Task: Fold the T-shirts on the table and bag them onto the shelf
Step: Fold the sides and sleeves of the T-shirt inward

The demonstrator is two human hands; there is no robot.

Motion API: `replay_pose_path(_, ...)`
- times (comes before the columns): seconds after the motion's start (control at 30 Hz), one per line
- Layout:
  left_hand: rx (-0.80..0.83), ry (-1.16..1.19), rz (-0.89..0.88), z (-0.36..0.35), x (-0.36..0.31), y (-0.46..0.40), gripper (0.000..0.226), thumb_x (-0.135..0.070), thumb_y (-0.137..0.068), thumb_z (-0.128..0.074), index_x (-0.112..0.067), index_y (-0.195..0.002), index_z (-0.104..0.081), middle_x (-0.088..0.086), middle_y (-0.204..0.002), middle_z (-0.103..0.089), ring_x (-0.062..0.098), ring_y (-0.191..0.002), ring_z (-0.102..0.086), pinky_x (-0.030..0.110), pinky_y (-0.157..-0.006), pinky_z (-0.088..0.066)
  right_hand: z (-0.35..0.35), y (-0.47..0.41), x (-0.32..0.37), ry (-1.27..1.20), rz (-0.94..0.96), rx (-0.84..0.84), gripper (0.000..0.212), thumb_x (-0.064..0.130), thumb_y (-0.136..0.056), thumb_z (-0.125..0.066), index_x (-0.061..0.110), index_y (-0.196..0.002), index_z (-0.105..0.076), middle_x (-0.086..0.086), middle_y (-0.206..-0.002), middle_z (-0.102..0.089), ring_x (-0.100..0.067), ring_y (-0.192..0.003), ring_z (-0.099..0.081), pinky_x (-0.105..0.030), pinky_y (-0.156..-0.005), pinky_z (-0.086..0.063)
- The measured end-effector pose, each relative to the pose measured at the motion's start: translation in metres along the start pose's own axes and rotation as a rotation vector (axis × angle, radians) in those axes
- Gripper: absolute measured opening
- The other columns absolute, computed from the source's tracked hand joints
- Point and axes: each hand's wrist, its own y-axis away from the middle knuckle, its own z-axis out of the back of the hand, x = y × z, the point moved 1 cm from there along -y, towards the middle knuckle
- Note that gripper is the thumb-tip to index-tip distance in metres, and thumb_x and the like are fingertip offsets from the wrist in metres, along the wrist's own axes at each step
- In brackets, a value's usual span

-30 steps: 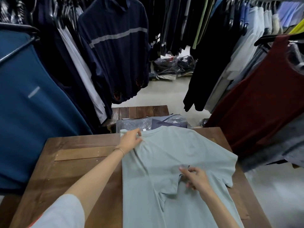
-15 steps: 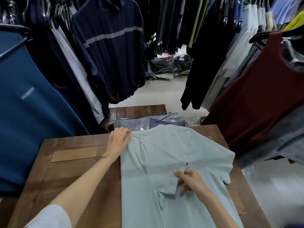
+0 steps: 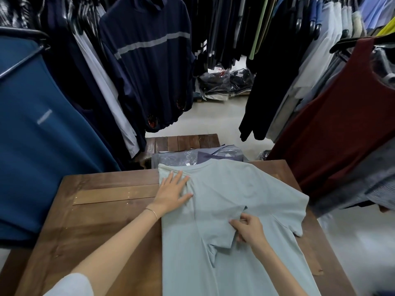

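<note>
A pale grey-green T-shirt (image 3: 245, 189) lies on the brown wooden table (image 3: 111, 206), its left side folded inward along a straight edge. The folded-over left sleeve lies across the shirt's middle. My left hand (image 3: 173, 192) presses flat with straight fingers on the folded shoulder near the collar. My right hand (image 3: 248, 230) pinches the hem of the folded sleeve at the shirt's centre. The right sleeve (image 3: 292, 216) is spread out toward the table's right edge.
Clear plastic bags with folded garments (image 3: 198, 155) lie just beyond the table's far edge, on a lower slatted wooden shelf (image 3: 183, 142). Hanging clothes crowd both sides: a blue shirt (image 3: 38, 129) at left, a maroon top (image 3: 342, 116) at right. More bagged clothes (image 3: 226, 82) sit on the floor.
My left hand let go of the shoulder it pinched and now lies flat on the fold. My right hand stayed on the sleeve hem, shifting slightly.
</note>
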Motion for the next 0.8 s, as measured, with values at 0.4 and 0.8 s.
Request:
replay_pose_path(0.4,0.055,0.895,0.405,0.026,-0.015,0.009,0.054,-0.063,-0.086,-0.051,-0.013,-0.076,-0.071,0.000,-0.069,-0.066,0.010,-0.060,-0.054,0.018,-0.052,-0.039,-0.010,0.035,0.028,0.285,0.387,0.188,0.011,0.030,-0.089,-0.063,0.022,-0.084,-0.067,0.002,-0.064,-0.069,-0.005,-0.046,-0.054,-0.038,-0.061,-0.054)
replay_pose_path(0.8,0.057,0.558,0.213,0.012,-0.013,0.014,0.034,-0.045,-0.089,-0.061,-0.015,-0.073,-0.058,-0.005,-0.064,-0.053,0.010,-0.059,-0.045,0.024,-0.059,-0.034,-0.054,0.058,-0.015,0.655,0.509,0.298,0.030,0.029,-0.080,-0.054,0.024,-0.107,-0.041,0.014,-0.078,-0.043,-0.015,-0.081,-0.051,-0.020,-0.059,-0.032)
